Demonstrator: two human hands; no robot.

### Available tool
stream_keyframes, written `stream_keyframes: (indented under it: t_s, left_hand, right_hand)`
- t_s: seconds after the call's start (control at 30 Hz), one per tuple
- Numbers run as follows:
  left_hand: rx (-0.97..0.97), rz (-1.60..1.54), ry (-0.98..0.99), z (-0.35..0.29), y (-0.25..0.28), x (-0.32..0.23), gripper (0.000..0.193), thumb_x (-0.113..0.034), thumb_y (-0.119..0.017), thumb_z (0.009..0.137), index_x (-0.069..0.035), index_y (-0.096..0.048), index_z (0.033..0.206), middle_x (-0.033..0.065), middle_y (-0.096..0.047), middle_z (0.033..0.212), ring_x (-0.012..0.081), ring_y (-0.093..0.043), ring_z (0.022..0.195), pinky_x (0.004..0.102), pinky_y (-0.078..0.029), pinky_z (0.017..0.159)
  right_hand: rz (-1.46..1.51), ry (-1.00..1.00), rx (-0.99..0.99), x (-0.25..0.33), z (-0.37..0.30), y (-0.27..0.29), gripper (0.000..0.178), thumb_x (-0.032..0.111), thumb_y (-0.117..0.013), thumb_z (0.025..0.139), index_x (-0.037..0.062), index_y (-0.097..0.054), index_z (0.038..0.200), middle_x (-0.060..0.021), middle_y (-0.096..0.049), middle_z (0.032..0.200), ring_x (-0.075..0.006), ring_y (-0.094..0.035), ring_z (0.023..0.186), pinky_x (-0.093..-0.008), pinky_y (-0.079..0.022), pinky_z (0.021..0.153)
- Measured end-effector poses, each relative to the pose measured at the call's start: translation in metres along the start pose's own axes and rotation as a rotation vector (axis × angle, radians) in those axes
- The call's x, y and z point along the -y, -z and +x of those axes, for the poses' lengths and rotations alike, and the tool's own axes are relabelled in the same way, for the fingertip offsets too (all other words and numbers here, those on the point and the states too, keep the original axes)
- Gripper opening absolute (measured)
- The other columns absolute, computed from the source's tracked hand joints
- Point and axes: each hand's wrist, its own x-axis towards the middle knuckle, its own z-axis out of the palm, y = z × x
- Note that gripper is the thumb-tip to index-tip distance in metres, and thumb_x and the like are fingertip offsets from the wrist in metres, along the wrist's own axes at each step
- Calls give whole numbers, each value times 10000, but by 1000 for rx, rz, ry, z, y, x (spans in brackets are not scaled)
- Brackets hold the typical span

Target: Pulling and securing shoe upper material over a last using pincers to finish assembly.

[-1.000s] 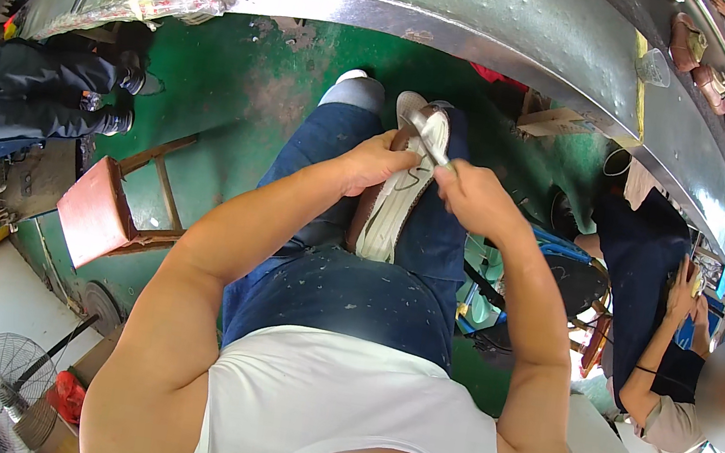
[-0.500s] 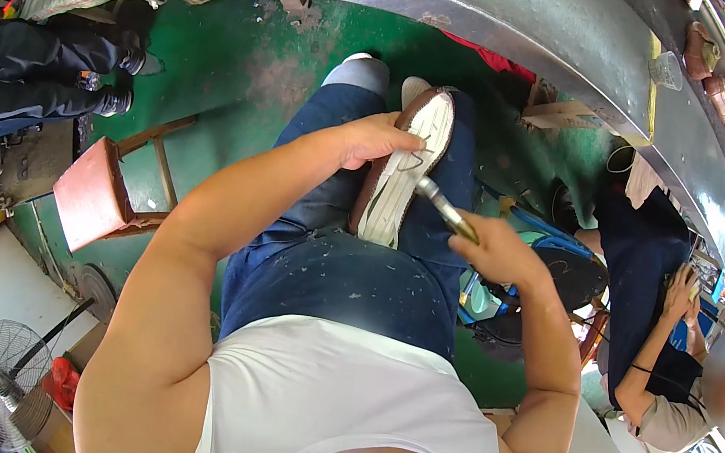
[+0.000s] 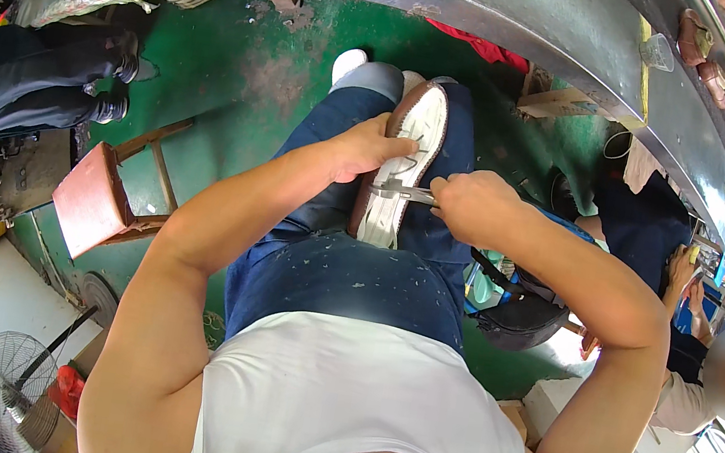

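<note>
- Lap: dark blue cloth with pale flecks [image 3: 345, 280], in front of the torso.
- Shoe [image 3: 421, 115]: one, sole up, cream-white bottom, brown edge; lies across the thighs ahead of the torso, between the two hands. Long axis runs away from the body, far end leaning slightly right.
- Right hand [image 3: 473, 207]: closed round the handle of a metal-headed tool [image 3: 415, 194]; stands just beside the shoe's right edge. Tool lies crosswise to the long axis, head over the nearer half of the sole; contact cannot be told.
- Left hand [image 3: 364, 152]: clamped on the shoe's left edge, thumb over the sole, other fingers mostly hidden. The nearer hand to the shoe; apart from the right.
- Markings: thin dark strokes on the sole by the left thumb, too small to make out; no brand or label readable.
- Metal bench [image 3: 506, 16]: beyond the knees.
</note>
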Motion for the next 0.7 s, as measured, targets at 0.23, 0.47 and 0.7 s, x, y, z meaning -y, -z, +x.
stream_keyframes:
  t_s: [0.23,0.47,0.7]
  left_hand:
    - [432,-226,-122,-17,27,4,981,-165,-749,875,-110,-90,1600,101,-400,1525,246,-371,1415,406,-296,1182]
    - [144,104,-247,-15,-10,19,935,-138,-656,927,-127,-15,1607,122,-326,1563,228,-332,1432,372,-275,1182]
    - [12,206,-347,-11,-22,34,826,-90,-604,944,-73,-90,1591,147,-364,1532,232,-359,1419,363,-281,1177]
  right_hand:
    - [280,109,-421,-45,20,-74,232,167,-725,787,74,-608,965,-103,-664,855,-345,-669,791,-447,-529,698]
    - [346,-40,-586,-9,-28,-97,421,101,-718,797,16,-586,1188,-159,-628,1078,-356,-622,1028,-426,-530,824]
    - [209,-282,-484,40,-47,-108,462,98,-670,848,-67,-534,1257,-180,-611,1032,-328,-631,972,-389,-553,798]
